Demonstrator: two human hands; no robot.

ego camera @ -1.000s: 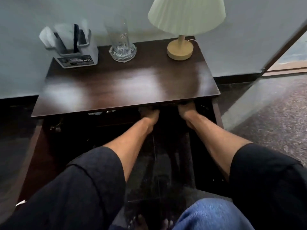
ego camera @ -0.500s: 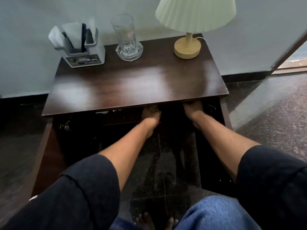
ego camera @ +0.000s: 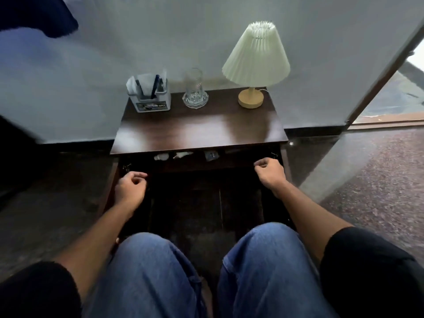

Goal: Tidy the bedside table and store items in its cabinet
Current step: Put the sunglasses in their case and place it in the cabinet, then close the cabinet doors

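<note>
The dark wooden bedside table [ego camera: 199,131] stands against the wall with both cabinet doors swung open toward me. My left hand [ego camera: 130,187] has its fingers curled at the top edge of the left door [ego camera: 107,193]. At the top edge of the right door [ego camera: 286,171], my right hand [ego camera: 269,172] is curled the same way. Small pale items [ego camera: 174,155] lie on the shelf just under the tabletop. The cabinet below them is too dark to see into.
On the tabletop stand a white holder with pens and papers [ego camera: 149,97], an empty glass [ego camera: 195,90] and a lamp [ego camera: 253,65]. My knees in blue jeans [ego camera: 263,260] fill the foreground. A door frame [ego camera: 378,76] rises at the right.
Both hands have come out from the middle of the cabinet and spread apart to the two doors. The camera has pulled back and up, so my knees now show.
</note>
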